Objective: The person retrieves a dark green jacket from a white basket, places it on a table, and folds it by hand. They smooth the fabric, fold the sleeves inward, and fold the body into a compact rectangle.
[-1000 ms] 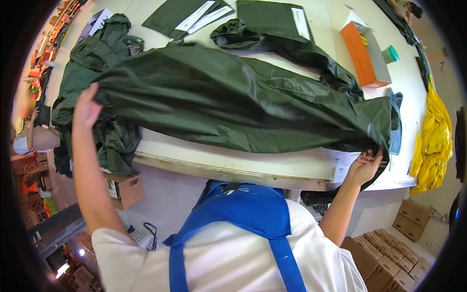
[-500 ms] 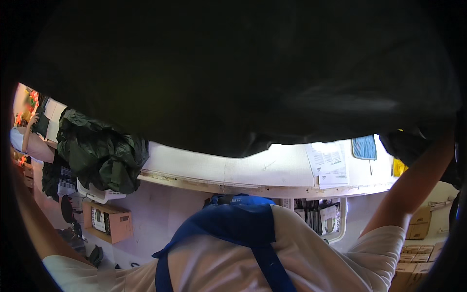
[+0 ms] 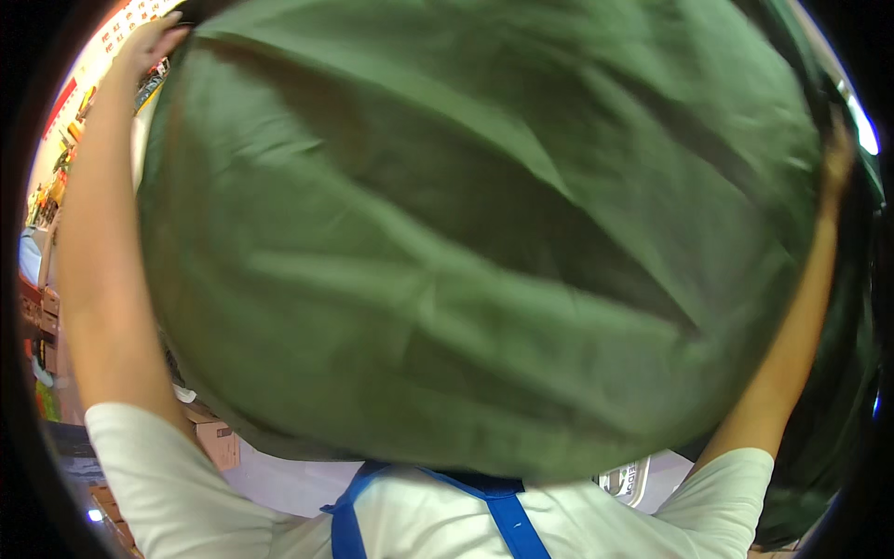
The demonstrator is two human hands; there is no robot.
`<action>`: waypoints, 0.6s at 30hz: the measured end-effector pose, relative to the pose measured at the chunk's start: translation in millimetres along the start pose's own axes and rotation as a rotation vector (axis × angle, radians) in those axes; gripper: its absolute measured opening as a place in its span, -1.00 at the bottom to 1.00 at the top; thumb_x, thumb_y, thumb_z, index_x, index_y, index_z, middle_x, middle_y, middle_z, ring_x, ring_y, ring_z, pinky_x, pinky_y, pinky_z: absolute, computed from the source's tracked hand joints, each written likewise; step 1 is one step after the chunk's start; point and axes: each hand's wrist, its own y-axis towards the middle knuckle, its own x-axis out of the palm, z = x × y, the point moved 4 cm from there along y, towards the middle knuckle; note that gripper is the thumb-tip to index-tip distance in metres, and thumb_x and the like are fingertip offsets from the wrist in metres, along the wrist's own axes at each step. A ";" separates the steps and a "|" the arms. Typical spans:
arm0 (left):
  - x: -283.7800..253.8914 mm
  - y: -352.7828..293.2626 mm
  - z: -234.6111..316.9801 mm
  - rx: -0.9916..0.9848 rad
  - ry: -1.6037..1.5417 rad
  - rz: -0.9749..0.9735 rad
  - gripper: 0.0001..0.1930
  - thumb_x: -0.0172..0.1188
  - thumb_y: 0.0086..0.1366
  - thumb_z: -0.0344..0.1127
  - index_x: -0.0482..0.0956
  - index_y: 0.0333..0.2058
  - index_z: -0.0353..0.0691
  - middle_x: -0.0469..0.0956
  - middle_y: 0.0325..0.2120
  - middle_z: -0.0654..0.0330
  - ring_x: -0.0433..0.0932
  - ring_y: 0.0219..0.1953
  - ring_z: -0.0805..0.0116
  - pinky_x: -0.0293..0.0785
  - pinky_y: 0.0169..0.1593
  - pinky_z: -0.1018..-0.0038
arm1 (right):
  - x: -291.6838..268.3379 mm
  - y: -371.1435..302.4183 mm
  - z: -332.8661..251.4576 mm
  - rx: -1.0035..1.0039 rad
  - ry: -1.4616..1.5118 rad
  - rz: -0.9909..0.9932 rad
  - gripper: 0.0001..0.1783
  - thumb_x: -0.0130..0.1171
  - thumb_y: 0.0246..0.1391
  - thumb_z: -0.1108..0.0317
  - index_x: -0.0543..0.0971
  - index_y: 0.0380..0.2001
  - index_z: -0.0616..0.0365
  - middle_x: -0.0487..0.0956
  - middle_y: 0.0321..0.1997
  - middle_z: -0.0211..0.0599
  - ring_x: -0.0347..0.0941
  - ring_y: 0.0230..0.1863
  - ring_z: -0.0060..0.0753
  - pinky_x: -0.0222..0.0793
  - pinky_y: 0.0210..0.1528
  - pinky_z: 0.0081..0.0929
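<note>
A large dark green sheet of thin, tarp-like fabric (image 3: 484,252) hangs spread out in front of me, creased and slightly blurred, covering most of the view. Up at the far left, my left hand (image 3: 156,42) is raised with its fingers closed on the sheet's top corner. My right hand (image 3: 838,156) is lifted at the right edge, seemingly closed round the other side of the sheet; its fingers are dim and partly hidden. More dark green fabric (image 3: 833,401) drapes down outside my right forearm. Behind the sheet the worktable is hidden.
Below the sheet, a cardboard box (image 3: 214,438) stands low at the left and a white plastic basket (image 3: 635,484) low at the right. Another person's pale sleeve (image 3: 31,256) shows at the far left, near stacked brown boxes (image 3: 45,312).
The sheet hung dark across the upper view; now it is spread lower and nearer, lit green, hiding the table, papers and bundled fabric. Both my hands have come into view, raised at its sides.
</note>
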 end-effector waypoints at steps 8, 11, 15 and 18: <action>151.6 -146.3 -238.1 0.059 0.804 -0.291 -0.24 0.12 0.24 -0.03 0.05 0.25 -0.35 0.25 0.16 -0.17 0.27 0.20 0.05 0.16 0.23 0.30 | 137.2 -236.4 -263.6 0.664 0.895 -1.151 -0.65 -0.04 0.21 0.37 0.45 0.04 0.20 0.56 -0.05 -0.12 0.48 -0.05 -0.31 0.33 0.01 -0.45; 118.2 -229.6 -301.0 0.143 1.008 -0.285 -0.32 0.09 0.27 -0.11 0.08 0.24 -0.34 0.20 0.18 -0.18 0.20 0.24 0.03 0.11 0.26 0.31 | 79.4 -285.0 -282.5 0.901 0.915 -1.185 -0.68 -0.08 0.26 0.29 0.48 0.02 0.11 0.59 -0.15 -0.38 0.45 -0.21 -0.57 0.32 -0.20 -0.62; -7.7 -332.6 -331.0 -0.105 0.990 -0.111 -0.43 0.11 0.27 -0.22 0.20 0.19 -0.31 0.32 0.12 -0.13 0.31 0.17 0.10 0.21 0.21 0.33 | -11.0 -379.1 -253.0 1.233 0.769 -0.943 -0.64 -0.12 0.29 0.25 0.44 0.06 0.13 0.53 -0.03 -0.36 0.32 -0.36 -0.68 0.24 -0.31 -0.69; -61.7 -387.5 -347.0 -0.393 0.791 -0.065 -0.52 0.11 0.27 -0.32 0.28 0.14 -0.31 0.39 0.05 -0.01 0.37 0.09 0.26 0.27 0.13 0.43 | -69.7 -473.0 -205.9 0.967 0.373 -0.735 -0.60 -0.02 0.24 0.11 0.46 -0.02 0.19 0.55 -0.20 -0.35 0.29 -0.49 -0.69 0.15 -0.48 -0.72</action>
